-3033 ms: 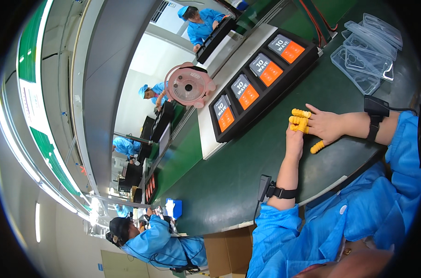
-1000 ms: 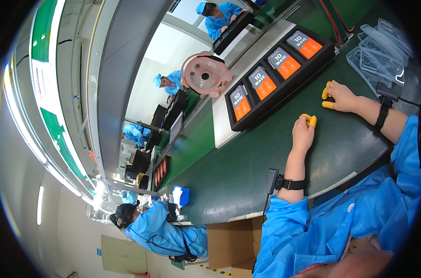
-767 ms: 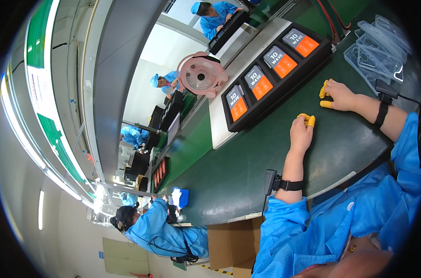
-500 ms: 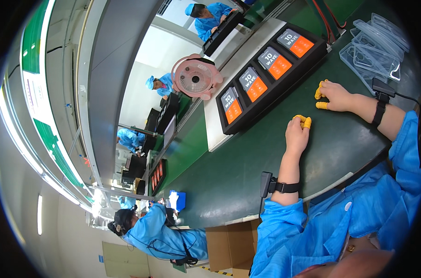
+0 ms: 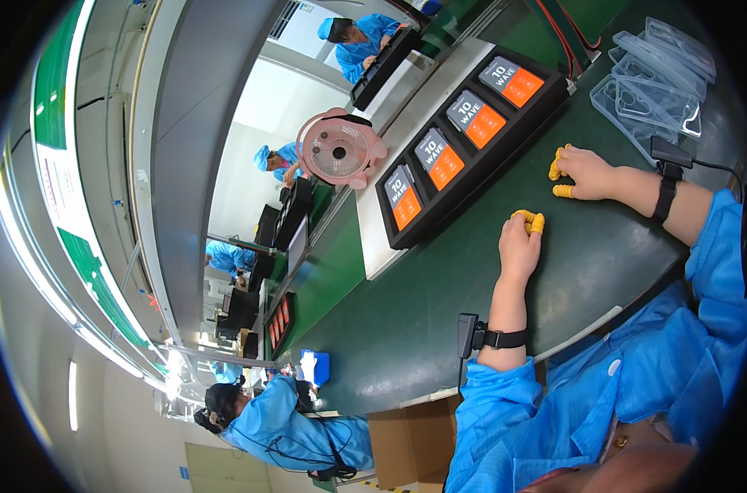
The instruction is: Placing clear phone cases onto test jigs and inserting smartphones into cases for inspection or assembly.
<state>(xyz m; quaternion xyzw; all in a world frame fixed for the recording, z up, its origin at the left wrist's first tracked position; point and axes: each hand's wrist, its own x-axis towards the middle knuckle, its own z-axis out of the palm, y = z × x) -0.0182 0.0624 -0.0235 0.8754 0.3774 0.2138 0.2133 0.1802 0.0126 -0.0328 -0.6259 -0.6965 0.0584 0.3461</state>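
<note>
Bright, lamp [image 5: 73, 396] glowing left, curved edges

Here's the view from the wearer's own head, the left of two side-by-side fisheye lenses, pitched down and out across the green counter [image 5: 423, 329]. It's close in on the near side: left hand [image 5: 519, 246] and right hand [image 5: 589, 174] both sit right of centre, forearms entering from lower right and right, with a blue sleeve [image 5: 498, 403] filling space below. And look how wide it goes! A pink fan [image 5: 338, 153] up top, a co-worker [image 5: 287, 423] at lower left, light strips [image 5: 30, 263] bowing down the left edge. The room leans in frame, and dark curved rims close the corners.
</note>
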